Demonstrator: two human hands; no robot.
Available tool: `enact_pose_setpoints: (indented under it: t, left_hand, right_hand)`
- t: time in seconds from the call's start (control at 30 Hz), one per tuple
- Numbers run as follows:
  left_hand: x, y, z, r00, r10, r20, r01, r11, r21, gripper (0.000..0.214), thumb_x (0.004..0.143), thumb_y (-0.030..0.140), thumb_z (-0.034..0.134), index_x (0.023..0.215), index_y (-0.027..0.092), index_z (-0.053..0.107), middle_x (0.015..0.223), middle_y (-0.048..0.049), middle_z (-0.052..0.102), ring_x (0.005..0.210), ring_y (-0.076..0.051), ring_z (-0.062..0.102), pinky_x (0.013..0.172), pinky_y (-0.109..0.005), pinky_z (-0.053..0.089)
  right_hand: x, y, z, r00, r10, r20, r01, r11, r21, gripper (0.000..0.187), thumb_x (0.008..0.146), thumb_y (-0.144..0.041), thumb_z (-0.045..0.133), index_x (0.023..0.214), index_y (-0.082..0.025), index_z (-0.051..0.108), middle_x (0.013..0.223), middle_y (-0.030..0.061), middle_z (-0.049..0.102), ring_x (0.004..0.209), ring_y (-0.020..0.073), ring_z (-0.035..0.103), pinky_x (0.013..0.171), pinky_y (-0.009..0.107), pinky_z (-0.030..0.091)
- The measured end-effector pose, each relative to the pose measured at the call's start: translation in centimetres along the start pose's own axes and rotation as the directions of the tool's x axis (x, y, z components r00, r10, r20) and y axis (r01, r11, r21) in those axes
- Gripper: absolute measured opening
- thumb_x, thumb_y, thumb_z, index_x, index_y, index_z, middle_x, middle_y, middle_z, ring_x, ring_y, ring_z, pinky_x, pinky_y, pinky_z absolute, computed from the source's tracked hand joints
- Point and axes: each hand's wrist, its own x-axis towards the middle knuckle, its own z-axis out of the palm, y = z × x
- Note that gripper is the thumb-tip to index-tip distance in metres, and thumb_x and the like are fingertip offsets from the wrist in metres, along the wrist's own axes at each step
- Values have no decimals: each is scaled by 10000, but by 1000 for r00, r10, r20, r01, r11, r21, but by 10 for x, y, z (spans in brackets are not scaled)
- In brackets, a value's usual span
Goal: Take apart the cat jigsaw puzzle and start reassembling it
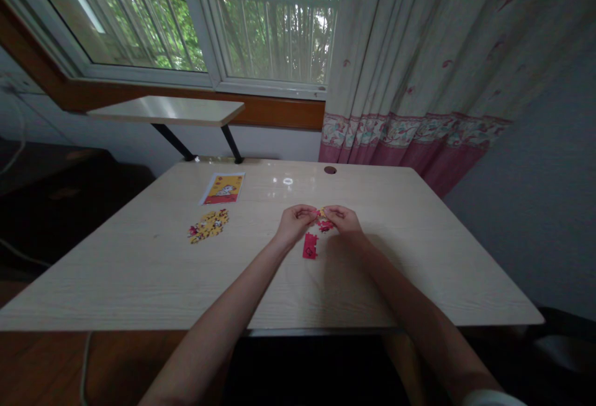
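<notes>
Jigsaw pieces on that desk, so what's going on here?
A person's left hand and right hand, close together over the desk, pinch small red and yellow jigsaw pieces. More red pieces lie just below, with a larger red section nearer the person. Off to the left lies a mostly yellow cluster of pieces, a printed picture beyond it.

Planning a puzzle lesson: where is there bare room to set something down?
The pale wood desk is bare between the yellow jigsaw pile and left hand, and from the right hand to the desk's right edge. Red jigsaw pieces crowd the space between and just nearside of the hands.
</notes>
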Motion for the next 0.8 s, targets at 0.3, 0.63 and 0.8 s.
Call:
enact_pose_setpoints:
  t: [0.3, 0.63, 0.8]
  left_hand:
    - [1, 10, -6, 982, -183, -37, 169, 954, -248, 154, 583, 75, 742, 711, 83, 657, 689, -51, 671, 609, -84, 608, 598, -176, 510]
    - [-5, 9, 1, 983, -121, 138, 151, 961, -230, 235, 557, 128, 785, 746, 84, 653, 715, -65, 688, 648, -118, 643, 703, -248, 525]
    - [-5, 10, 0, 982, -99, 162, 135, 963, -234, 283, 539, 156, 787, 763, 95, 624, 689, -56, 679, 631, -116, 636, 663, -231, 508]
  right_hand:
    - [-8, -3, -1, 943, -298, -147, 261, 938, -229, 391, 668, -534, 637, 825, -182, 703, 864, 84, 669, 729, 185, 618, 714, 348, 532]
    - [0, 3, -1, 997, -48, 63, 46, 998, 33, 504, 495, -497, 757, 856, -154, 673, 691, 28, 661, 598, 125, 608, 580, 263, 515]
    - [-2, 0, -1, 992, -36, 119, 26, 996, 89, 491, 506, -473, 765, 872, -158, 680, 735, 32, 676, 629, 126, 618, 619, 271, 518]
